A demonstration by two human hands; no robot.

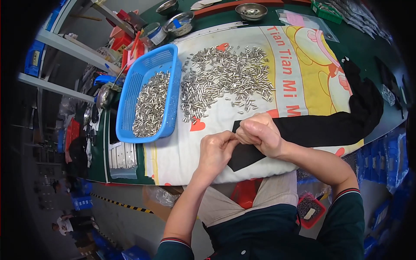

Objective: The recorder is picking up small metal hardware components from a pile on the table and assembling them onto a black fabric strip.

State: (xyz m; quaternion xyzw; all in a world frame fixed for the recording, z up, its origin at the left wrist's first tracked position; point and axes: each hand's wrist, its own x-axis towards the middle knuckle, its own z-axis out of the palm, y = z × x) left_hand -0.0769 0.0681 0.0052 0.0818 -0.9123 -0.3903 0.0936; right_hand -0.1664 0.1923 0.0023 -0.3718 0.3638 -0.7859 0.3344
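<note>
Left hand (216,149) and right hand (259,132) meet over the black cloth (329,125); fingers pinched shut; contents hidden.

One head-worn fisheye view looks steeply down, close over the left hand (218,149) and right hand (258,133), with the tabletop (368,47) stretching beyond them.

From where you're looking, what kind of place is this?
Most likely a small factory or assembly workshop. A heap of small metal pins lies on the cloth-covered bench, more fill a blue basket, and metal bowls and shelving stand nearby.
</note>
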